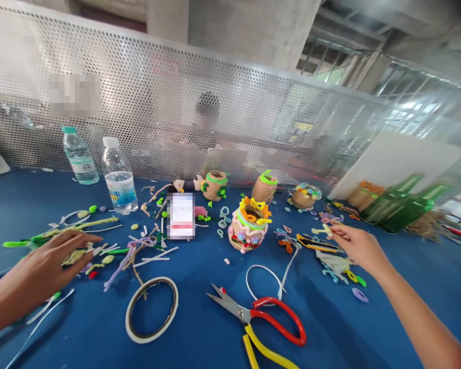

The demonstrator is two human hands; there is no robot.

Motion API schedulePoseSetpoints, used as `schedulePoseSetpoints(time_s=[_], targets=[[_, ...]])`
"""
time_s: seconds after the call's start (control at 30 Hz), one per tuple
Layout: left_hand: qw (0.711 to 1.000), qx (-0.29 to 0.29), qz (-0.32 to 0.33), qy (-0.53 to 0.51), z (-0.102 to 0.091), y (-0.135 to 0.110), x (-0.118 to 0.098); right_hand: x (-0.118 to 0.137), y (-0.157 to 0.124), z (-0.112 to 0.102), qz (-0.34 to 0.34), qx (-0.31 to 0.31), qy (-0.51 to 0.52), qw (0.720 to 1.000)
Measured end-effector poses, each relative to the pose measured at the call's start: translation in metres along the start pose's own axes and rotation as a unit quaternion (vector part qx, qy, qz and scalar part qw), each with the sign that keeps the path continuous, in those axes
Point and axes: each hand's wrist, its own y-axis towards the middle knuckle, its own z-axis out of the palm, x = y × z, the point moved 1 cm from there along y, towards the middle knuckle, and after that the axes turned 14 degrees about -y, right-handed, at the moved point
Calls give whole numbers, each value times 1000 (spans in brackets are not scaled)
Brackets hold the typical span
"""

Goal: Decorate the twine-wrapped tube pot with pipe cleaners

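Observation:
My left hand is spread palm down over a pile of scraps at the left, its fingers apart. Under and around it lie a green pipe cleaner, a red pompom and bits of yarn. At the right, my right hand pinches a small pale yellow fuzzy piece, perhaps a bit of pipe cleaner. It hovers near a heap of coloured pieces. Between the hands stands a jar decorated with pink, orange and yellow trim.
Open scissors and a tape roll lie in front. Behind stand decorated jars, water bottles and a pixelated phone-like rectangle. Green bottles lean at the right. A perforated metal screen borders the blue table.

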Motion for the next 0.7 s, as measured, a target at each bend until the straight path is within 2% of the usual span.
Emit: schedulePoseSetpoints(time_s=[0.1,0.17,0.23,0.3,0.37,0.43,0.5,0.6,0.7], targets=[[997,-37,66,1,3,4,-5,29,-18,-19,-19,48,38,998],[993,-55,101,-1,6,6,-23,50,-32,-26,-27,96,68,993],[992,-52,113,1,7,6,-48,65,-43,-29,-19,115,82,990],[994,-38,107,5,6,5,-68,68,-47,-29,-11,114,74,991],[997,-22,76,20,4,1,-74,55,-45,-26,5,104,50,993],[999,-1,22,45,2,-4,-62,32,-39,-20,47,82,25,995],[997,24,-35,63,1,-11,-39,6,-31,-10,83,62,25,994],[994,36,-92,56,4,-25,-3,-19,-17,8,48,70,31,996],[992,34,-116,44,9,-35,16,-20,-9,17,3,21,-15,1000]])
